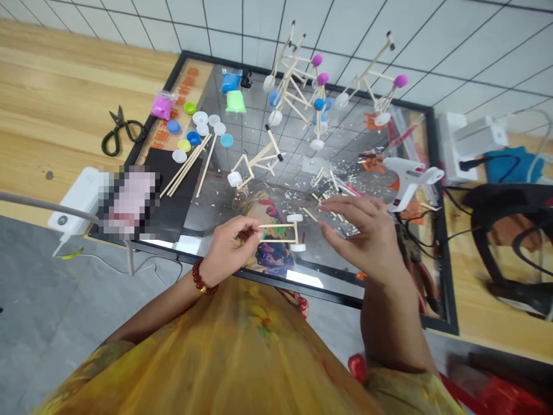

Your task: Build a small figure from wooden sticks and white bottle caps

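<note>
Left hand [228, 251] pinching small stick frame [276, 233] with white bottle-cap wheels, held over black-framed glass board [444, 265]. Right hand [358, 230] spread, just beside it, above loose sticks [322, 202]. White glue gun [410, 178] nearby; orange lettering [188, 86] unreadable.

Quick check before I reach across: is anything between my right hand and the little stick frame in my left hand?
Nothing upright blocks the way. The gap between your right hand and the stick frame held in your left hand holds only a short loose wooden stick lying on the glass top, below that hand.
</note>
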The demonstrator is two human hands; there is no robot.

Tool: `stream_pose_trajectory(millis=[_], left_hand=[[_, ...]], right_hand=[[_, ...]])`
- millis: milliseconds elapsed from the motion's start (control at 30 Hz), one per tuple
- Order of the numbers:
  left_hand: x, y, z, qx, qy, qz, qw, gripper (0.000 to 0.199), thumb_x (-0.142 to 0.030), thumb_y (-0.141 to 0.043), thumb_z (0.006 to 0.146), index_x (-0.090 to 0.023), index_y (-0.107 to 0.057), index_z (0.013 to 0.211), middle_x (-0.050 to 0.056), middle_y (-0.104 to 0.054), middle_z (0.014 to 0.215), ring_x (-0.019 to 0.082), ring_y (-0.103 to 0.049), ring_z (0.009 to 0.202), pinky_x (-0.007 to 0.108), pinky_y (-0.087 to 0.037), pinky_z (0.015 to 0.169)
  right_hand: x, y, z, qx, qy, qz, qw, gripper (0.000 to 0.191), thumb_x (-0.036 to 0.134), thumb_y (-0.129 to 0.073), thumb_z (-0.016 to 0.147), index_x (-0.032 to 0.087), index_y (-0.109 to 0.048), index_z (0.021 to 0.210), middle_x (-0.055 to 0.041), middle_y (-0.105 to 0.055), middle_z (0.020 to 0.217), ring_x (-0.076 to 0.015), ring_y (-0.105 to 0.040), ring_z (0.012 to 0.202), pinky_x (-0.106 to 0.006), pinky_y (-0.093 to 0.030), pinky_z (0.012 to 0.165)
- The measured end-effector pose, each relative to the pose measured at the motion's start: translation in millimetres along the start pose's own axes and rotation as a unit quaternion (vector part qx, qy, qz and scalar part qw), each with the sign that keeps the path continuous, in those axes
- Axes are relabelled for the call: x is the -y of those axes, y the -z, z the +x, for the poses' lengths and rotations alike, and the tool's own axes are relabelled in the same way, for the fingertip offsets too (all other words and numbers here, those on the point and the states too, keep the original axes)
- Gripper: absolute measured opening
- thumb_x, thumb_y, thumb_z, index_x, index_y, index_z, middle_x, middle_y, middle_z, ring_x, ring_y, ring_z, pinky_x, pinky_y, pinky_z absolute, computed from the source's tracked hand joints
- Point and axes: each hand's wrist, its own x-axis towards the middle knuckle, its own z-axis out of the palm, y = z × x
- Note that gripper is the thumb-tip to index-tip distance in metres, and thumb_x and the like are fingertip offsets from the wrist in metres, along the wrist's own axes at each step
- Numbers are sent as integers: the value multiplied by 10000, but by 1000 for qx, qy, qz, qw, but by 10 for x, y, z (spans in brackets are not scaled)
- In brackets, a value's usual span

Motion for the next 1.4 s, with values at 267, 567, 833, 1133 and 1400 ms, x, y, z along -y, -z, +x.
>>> stream_pose_trajectory(millis=[267, 567, 833, 1133, 1400], left_hand=[[-86, -82, 9, 4, 72, -77, 994, 175, -295, -681, 863, -159, -683, 973, 52, -705, 902, 135, -660, 806, 244, -544, 724], [-64, -126, -59, -1, 111, -127, 986, 198, -316, -722, 837, -159, -689, 952, 41, -691, 891, 127, -649, 791, 240, -571, 732], [-1, -116, -118, 16, 126, -162, 979, 234, -338, -762, 818, -169, -683, 960, 35, -706, 909, 122, -668, 806, 238, -594, 747], [-101, -80, -56, 28, 142, -178, 973, 257, -379, -758, 836, -169, -693, 969, 37, -719, 839, 143, -704, 767, 281, -610, 753], [-222, -114, 0, 56, 110, -185, 975, 211, -328, -748, 850, -166, -690, 970, 42, -710, 913, 127, -683, 815, 272, -601, 806]], right_hand=[[74, -71, 38, 14, 22, 90, 996, 70, 240, -629, 900, 228, -675, 951, -52, -738, 1028, -206, -697, 941, -360, -489, 839], [598, -540, -408, 24, 71, -169, 983, 239, 274, -666, 912, 199, -678, 1138, -61, -689, 915, -219, -518, 852, -366, -295, 738], [707, -798, -539, -52, 18, -166, 985, 171, 189, -649, 920, 206, -690, 1086, -28, -704, 854, -191, -521, 807, -372, -292, 747], [624, -439, -794, -113, -45, -97, 988, 502, 178, -705, 860, 308, -570, 1326, -12, -724, 853, -201, -641, 740, -369, -408, 743], [656, -456, -350, 11, 5, -156, 988, 443, 330, -580, 933, 160, -571, 1342, -72, -694, 827, -242, -606, 759, -385, -338, 710]])
